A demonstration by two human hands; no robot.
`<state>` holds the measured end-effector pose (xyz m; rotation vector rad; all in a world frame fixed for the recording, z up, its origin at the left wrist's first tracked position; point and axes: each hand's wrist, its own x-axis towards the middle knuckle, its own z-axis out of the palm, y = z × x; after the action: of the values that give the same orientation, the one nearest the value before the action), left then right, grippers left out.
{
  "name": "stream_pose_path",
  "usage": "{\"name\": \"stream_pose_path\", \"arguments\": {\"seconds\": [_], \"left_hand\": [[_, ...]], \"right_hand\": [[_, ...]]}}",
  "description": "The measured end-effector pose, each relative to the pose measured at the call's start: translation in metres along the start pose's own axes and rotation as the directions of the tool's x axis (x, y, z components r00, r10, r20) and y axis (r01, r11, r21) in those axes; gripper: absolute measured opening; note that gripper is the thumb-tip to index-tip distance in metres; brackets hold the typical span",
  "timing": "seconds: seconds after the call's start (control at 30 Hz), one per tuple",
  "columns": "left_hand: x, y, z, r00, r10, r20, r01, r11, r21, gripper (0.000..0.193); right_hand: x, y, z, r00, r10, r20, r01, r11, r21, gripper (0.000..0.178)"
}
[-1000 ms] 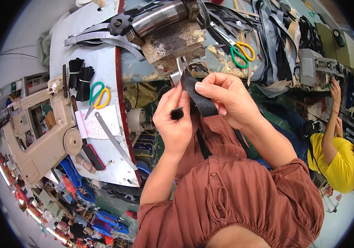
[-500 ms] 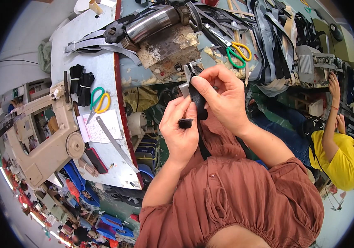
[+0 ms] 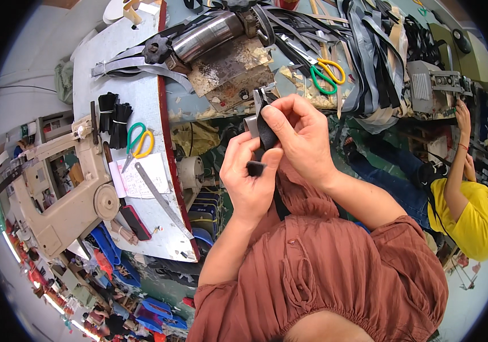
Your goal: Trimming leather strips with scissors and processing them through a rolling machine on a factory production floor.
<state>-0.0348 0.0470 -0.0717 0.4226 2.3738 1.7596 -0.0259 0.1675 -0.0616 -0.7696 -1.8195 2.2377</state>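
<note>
In front of me, above my lap, my right hand [image 3: 304, 137] pinches a black fabric strip [image 3: 267, 135] between thumb and fingers. That strip runs along a small silver metal bracket [image 3: 251, 126] at the near edge of the bench machine. Just left and below, my left hand [image 3: 248, 181] is curled with its thumb raised. A short dark end of strip pokes out between its thumb and fingers. Whether this end belongs to the same strip is hidden by my fingers.
Ahead stands a worn machine with a steel roller [image 3: 208, 37]. Green-and-yellow scissors [image 3: 328, 73] lie by hanging straps [image 3: 364, 62]. The left table holds bundled black strips [image 3: 120, 126], scissors [image 3: 139, 142], a steel ruler [image 3: 161, 196] and a phone [image 3: 135, 222]. A co-worker in yellow [image 3: 466, 216] is at right.
My left thumb has lifted off the strip and shifted right. My right hand has moved slightly left, still pinching the strip.
</note>
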Motion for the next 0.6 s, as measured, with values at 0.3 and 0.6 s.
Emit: {"name": "stream_pose_path", "arguments": {"seconds": [0.3, 0.6], "left_hand": [[-0.003, 0.003, -0.009, 0.987, -0.117, 0.109, 0.128, 0.987, -0.099, 0.015], [-0.007, 0.001, 0.002, 0.957, -0.281, 0.071, 0.289, 0.943, -0.165, 0.021]], "right_hand": [[0.025, -0.010, -0.030, 0.966, 0.059, 0.253, -0.070, 0.997, 0.036, 0.016], [0.024, 0.002, -0.017, 0.997, -0.056, 0.043, 0.057, 0.998, -0.026, 0.019]]}}
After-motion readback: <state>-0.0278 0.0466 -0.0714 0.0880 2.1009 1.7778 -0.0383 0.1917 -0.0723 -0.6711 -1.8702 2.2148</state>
